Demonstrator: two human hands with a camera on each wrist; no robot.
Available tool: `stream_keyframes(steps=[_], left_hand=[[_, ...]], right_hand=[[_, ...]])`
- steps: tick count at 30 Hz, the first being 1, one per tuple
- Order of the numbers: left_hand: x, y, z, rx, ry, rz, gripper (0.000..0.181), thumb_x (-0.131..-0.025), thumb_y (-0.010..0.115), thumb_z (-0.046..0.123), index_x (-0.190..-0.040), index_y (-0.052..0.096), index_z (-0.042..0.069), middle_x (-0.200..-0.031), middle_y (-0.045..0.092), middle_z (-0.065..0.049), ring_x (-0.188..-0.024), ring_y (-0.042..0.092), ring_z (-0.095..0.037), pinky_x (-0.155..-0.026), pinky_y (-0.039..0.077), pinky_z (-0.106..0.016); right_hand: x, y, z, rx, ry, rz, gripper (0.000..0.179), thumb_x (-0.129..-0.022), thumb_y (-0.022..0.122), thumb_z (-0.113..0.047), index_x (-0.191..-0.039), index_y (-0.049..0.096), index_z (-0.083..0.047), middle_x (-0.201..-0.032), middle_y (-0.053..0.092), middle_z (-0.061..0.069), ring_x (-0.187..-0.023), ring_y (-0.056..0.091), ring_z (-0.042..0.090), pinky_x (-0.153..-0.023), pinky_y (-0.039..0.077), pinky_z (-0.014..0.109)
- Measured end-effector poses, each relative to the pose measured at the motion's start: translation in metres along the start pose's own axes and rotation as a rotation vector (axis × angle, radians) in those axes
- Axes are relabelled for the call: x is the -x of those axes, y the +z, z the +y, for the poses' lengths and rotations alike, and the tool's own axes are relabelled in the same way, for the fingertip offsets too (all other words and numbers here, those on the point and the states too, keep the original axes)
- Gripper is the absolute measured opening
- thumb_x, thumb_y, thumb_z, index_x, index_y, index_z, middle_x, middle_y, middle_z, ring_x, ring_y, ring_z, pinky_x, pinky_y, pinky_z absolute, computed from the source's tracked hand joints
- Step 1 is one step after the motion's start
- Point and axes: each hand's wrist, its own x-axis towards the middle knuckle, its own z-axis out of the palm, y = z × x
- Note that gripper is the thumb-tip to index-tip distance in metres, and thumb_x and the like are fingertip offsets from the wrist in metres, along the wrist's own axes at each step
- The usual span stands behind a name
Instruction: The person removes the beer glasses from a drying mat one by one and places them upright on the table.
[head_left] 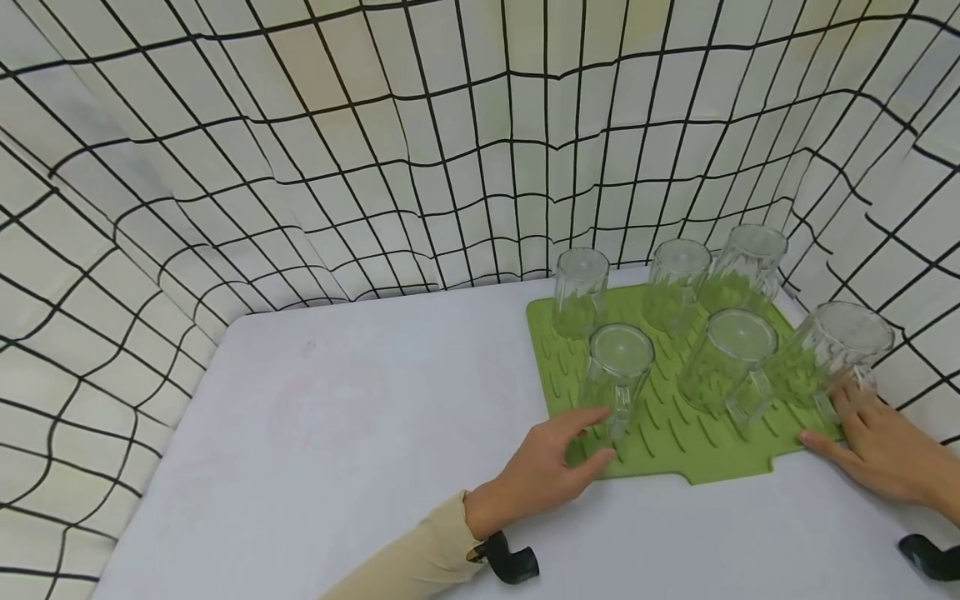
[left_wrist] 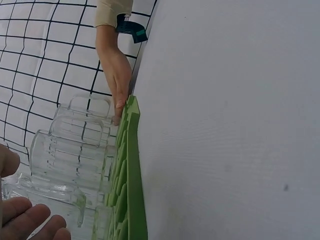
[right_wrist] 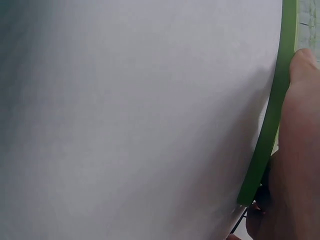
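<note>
A green drying mat (head_left: pixel 675 454) with raised ridges lies on the right of the table, bearing several clear glass mugs upside down. My left hand (head_left: pixel 546 467) is at its front left, beside the nearest left mug (head_left: pixel 618 367). Thumb and forefinger are spread near that mug's handle; the left wrist view shows the fingers loosely bent with nothing gripped. At the front right corner, my right hand (head_left: pixel 885 446) touches the mat beside a wide mug (head_left: pixel 836 350). Its thumb (right_wrist: pixel 302 62) lies at the mat's edge; the mug and mat partly hide the other fingers.
Behind the mat stand three more mugs, including a back left one (head_left: pixel 581 292) and a back right one (head_left: pixel 746 258). A middle front mug (head_left: pixel 727 358) has its handle toward me. Black wire grid over white sheeting (head_left: pixel 450 150) encloses the white table (head_left: pixel 315 433).
</note>
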Motion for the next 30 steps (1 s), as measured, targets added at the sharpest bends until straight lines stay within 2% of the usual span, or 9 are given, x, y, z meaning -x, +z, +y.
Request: stream_keyframes(steps=[4,11,19,23,25,30], left_hand=[[-0.001,0.004,0.000,-0.014,0.018,0.003,0.046,-0.102,0.065,0.020,-0.145,0.056,0.006,-0.142,0.066,-0.012,-0.114,0.071,-0.025,-0.103,0.058,-0.028],[-0.004,0.014,-0.002,-0.029,0.084,0.095,0.043,-0.098,0.069,0.014,-0.138,0.060,0.002,-0.130,0.072,-0.015,-0.111,0.073,-0.026,-0.099,0.059,-0.024],[-0.006,0.026,-0.005,0.010,0.098,0.174,0.037,-0.096,0.071,0.009,-0.132,0.064,0.002,-0.124,0.075,-0.015,-0.110,0.075,-0.023,-0.100,0.057,-0.019],[-0.008,0.031,-0.007,0.045,0.085,0.196,0.034,-0.097,0.070,0.007,-0.130,0.065,0.003,-0.121,0.076,-0.013,-0.107,0.077,-0.022,-0.097,0.058,-0.016],[-0.009,0.033,-0.007,0.091,0.063,0.199,0.033,-0.097,0.070,0.006,-0.129,0.066,0.004,-0.121,0.077,-0.014,-0.107,0.077,-0.022,-0.096,0.058,-0.016],[-0.012,0.034,-0.004,0.197,0.011,0.198,0.029,-0.099,0.068,0.007,-0.128,0.067,0.005,-0.122,0.076,-0.016,-0.110,0.076,-0.024,-0.096,0.059,-0.017]], right_hand=[[0.002,-0.002,-0.003,-0.011,0.017,-0.022,0.106,-0.107,0.040,-0.060,-0.151,-0.009,0.023,-0.153,-0.011,0.054,-0.142,-0.011,0.071,-0.117,0.005,0.082],[0.004,-0.006,-0.010,-0.008,0.030,-0.022,0.107,-0.107,0.039,-0.061,-0.151,-0.012,0.022,-0.153,-0.014,0.052,-0.143,-0.015,0.070,-0.117,0.003,0.081],[0.004,-0.005,-0.009,-0.014,0.035,-0.032,0.107,-0.107,0.039,-0.061,-0.151,-0.010,0.023,-0.153,-0.013,0.053,-0.143,-0.013,0.070,-0.115,0.006,0.082],[0.004,-0.001,-0.007,-0.017,0.035,-0.027,0.108,-0.106,0.039,-0.062,-0.151,-0.009,0.023,-0.154,-0.014,0.052,-0.143,-0.015,0.069,-0.117,0.001,0.081],[0.003,0.000,-0.006,-0.016,0.032,-0.022,0.107,-0.106,0.038,-0.062,-0.152,-0.009,0.023,-0.154,-0.015,0.051,-0.143,-0.015,0.068,-0.118,-0.001,0.081],[0.002,0.000,-0.005,-0.007,0.032,-0.018,0.109,-0.106,0.039,-0.064,-0.152,-0.011,0.021,-0.153,-0.011,0.053,-0.143,-0.013,0.069,-0.117,0.002,0.081]])
